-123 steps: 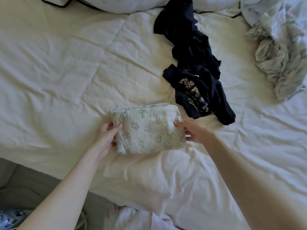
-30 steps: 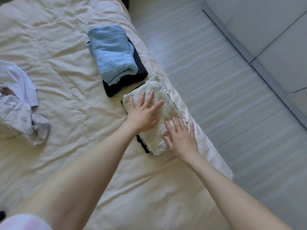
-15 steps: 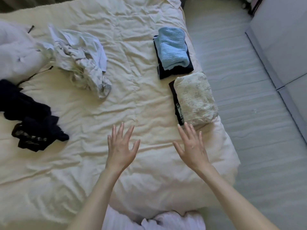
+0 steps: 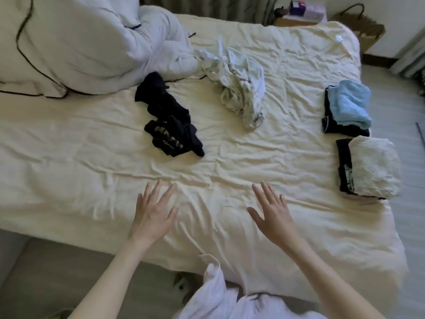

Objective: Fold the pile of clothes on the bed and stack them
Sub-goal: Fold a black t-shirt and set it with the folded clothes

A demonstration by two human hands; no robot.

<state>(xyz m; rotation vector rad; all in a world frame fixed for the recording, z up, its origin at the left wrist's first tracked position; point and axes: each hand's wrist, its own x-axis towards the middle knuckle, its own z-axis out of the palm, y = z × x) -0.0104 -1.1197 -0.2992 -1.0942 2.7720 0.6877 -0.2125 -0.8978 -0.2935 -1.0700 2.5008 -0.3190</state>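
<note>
**Cream bedspread, two stacks done, two heaps still loose**

Cream bedspread (image 4: 230, 171) fills most of the view, and more of the bed shows than half a second ago: the rumpled white duvet (image 4: 87, 42) at the far left corner and a brown paper bag (image 4: 365, 31) on the floor beyond the far edge have come into sight. Both hands have drawn back from the folded piles toward the near edge. The left hand (image 4: 153, 215) and the right hand (image 4: 272, 214) hover palm-down over bare bedspread, fingers spread and straight, holding nothing, well apart from each other.

Along the right edge sit two stacks: a folded light blue knit (image 4: 349, 104) on a dark folded garment (image 4: 328, 116), and, just nearer, the folded pale printed garment (image 4: 374, 166) lying on another dark folded piece (image 4: 343, 166), its outer side close to the edge of the bed. Unfolded things lie farther in: a crumpled black printed garment (image 4: 172, 125) left of centre and a crumpled pale grey-white garment (image 4: 239, 86) near the middle, apart from each other. Between these heaps and the hands is open bedspread. Grey floor (image 4: 411, 203) runs along the right side.
</note>
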